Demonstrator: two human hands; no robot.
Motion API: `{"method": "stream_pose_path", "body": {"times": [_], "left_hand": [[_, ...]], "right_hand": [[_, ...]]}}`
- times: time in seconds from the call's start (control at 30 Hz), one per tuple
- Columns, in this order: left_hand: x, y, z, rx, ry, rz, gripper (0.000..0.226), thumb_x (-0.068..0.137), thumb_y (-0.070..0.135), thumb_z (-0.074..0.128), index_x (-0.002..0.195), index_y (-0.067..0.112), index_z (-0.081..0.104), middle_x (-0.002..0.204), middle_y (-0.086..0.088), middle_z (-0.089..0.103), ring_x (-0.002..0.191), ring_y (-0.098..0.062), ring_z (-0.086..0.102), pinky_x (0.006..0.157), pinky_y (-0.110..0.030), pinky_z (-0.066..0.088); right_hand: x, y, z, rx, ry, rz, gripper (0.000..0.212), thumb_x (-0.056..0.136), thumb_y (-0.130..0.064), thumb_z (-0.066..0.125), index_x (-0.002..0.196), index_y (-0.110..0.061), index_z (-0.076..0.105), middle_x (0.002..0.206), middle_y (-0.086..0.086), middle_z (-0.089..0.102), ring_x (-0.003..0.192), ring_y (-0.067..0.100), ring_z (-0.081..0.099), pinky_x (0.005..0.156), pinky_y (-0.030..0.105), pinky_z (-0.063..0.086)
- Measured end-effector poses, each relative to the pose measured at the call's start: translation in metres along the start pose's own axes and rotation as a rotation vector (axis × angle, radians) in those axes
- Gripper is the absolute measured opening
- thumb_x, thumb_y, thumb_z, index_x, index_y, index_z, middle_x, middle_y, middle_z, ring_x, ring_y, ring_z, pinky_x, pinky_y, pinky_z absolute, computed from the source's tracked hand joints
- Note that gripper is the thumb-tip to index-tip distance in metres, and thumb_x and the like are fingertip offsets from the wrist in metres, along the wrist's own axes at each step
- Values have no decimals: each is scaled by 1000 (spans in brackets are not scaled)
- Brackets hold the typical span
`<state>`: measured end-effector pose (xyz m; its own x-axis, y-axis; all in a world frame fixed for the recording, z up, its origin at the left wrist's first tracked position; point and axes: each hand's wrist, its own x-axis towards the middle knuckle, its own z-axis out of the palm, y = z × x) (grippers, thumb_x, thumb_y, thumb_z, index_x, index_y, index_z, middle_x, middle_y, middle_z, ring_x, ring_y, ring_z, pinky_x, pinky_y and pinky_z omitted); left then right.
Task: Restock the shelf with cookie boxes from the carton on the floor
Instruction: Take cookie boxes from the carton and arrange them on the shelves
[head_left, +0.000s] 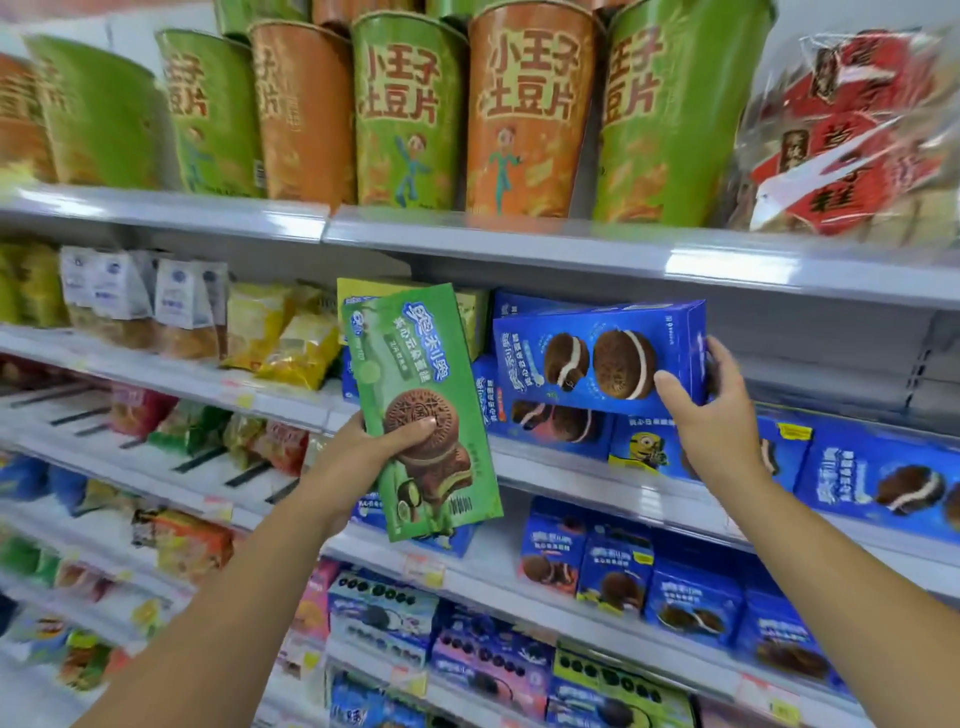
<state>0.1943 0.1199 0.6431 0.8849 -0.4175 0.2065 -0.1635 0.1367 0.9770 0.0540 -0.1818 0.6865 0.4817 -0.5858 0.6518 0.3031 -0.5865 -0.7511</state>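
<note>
Reaching up from below, both bare forearms angle toward the middle shelf (571, 470). The left hand (363, 447) grips a green cookie box (415, 374) upright, in front of that shelf. The right hand (711, 410) clasps the end of a blue cookie box (597, 358), lying atop boxes stacked on it.

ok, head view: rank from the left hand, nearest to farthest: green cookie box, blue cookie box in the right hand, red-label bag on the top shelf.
1. green cookie box: held in the left hand itself.
2. blue cookie box: to the right, tilted at the shelf, gripped by the right hand.
3. red-label bag: top shelf, far upper right.
</note>
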Motion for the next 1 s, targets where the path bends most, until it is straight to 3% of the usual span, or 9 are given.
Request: {"method": "stream_pose_path", "body": {"times": [0.17, 0.3, 0.37, 0.5, 0.6, 0.73, 0.83, 0.9, 1.0], "left_hand": [[14, -5, 0, 22, 8, -26, 49, 62, 43, 81, 105, 31, 61, 106, 5, 73, 99, -17, 69, 90, -38, 53], [18, -8, 1, 50, 14, -27, 59, 60, 45, 79, 114, 30, 60, 104, 5, 73, 95, -17, 70, 83, -37, 55], [22, -9, 1, 67, 14, -28, 61, 59, 46, 79, 115, 28, 61, 103, 5, 73, 93, -15, 70, 77, -32, 55], [30, -12, 2, 87, 17, -28, 64, 57, 47, 80, 115, 28, 62, 103, 3, 75, 94, -17, 71, 85, -37, 56], [33, -15, 5, 96, 21, -34, 62, 55, 50, 81, 111, 31, 62, 101, 5, 75, 94, -17, 72, 88, -40, 56], [39, -21, 8, 113, 22, -42, 74, 44, 64, 85, 107, 33, 63, 99, 7, 76, 95, -17, 71, 89, -40, 55], [42, -26, 9, 105, 25, -51, 98, 26, 75, 85, 111, 32, 64, 99, 6, 76, 93, -17, 73, 87, -40, 57], [45, -28, 12, 97, 22, -61, 93, 35, 70, 87, 115, 30, 63, 102, 5, 76, 94, -17, 73, 87, -41, 57], [48, -31, 17, 94, 18, -80, 80, 47, 59, 90, 117, 29, 63, 103, 4, 76, 95, -18, 73, 89, -41, 57]], "right_hand": [[28, 9, 23, 71, -16, -2, 47, 92, -22, 62, 133, -32, 41, 113, -19, 60, 96, -9, 59, 83, 19, 47], [37, 18, 33, 57, 19, 1, 55, 93, -23, 61, 142, -23, 34, 118, -7, 58, 97, -5, 58, 70, 5, 44], [43, 25, 37, -4, -14, -5, 60, 93, -26, 61, 144, -25, 29, 121, -9, 56, 101, 2, 58, 75, 8, 42], [64, 41, 36, -182, -105, 31, 59, 94, -31, 58, 143, -19, 28, 125, -4, 52, 102, 12, 55, 82, 19, 45], [82, 53, 28, -418, -172, 61, 65, 91, -39, 57, 146, -20, 27, 141, 8, 46, 119, 28, 50, 98, 41, 44], [92, 50, 33, -492, -240, 101, 100, 84, -46, 69, 151, -38, -4, 150, 9, 41, 103, 33, 58, 79, 41, 50], [96, 45, 47, -579, -185, 44, 99, 83, -39, 72, 152, -36, 1, 134, 17, 54, 85, 34, 58, 55, 32, 39], [99, 48, 58, -587, -148, 34, 93, 84, -36, 72, 150, -35, 7, 121, 19, 60, 77, 31, 54, 53, 31, 36], [103, 52, 70, -575, -155, 51, 91, 85, -33, 71, 150, -33, 8, 125, 19, 58, 88, 37, 59, 61, 33, 40]]}}
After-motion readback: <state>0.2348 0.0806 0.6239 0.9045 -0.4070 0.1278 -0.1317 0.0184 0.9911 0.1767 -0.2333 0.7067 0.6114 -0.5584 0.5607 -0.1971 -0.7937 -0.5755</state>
